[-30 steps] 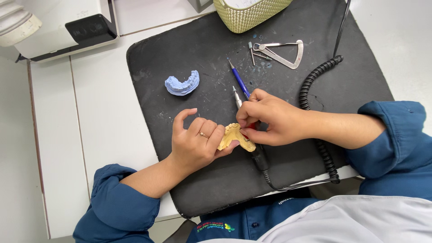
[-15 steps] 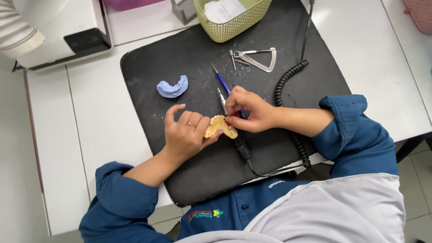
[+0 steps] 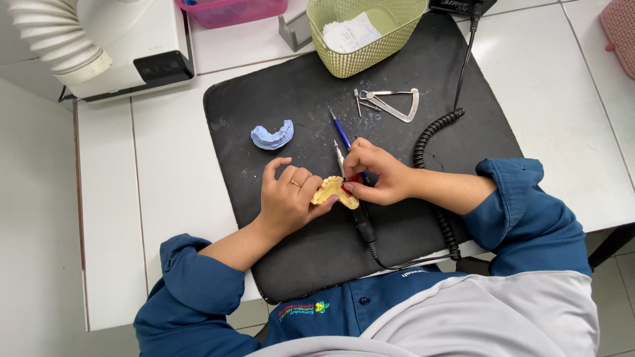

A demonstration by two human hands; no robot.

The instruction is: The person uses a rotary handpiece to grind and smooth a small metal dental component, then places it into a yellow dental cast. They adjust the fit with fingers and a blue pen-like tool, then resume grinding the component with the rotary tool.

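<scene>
Black mat [image 3: 278,99] on a white bench. Left hand [image 3: 288,201] pinches a yellow, horseshoe-shaped dental cast [image 3: 334,191] mid-mat; right hand [image 3: 374,173] grips a corded handpiece [image 3: 360,221] against it. Blue cast [image 3: 272,135], blue pen [image 3: 342,132], metal caliper [image 3: 393,104] and green basket [image 3: 331,56] sit behind.
</scene>
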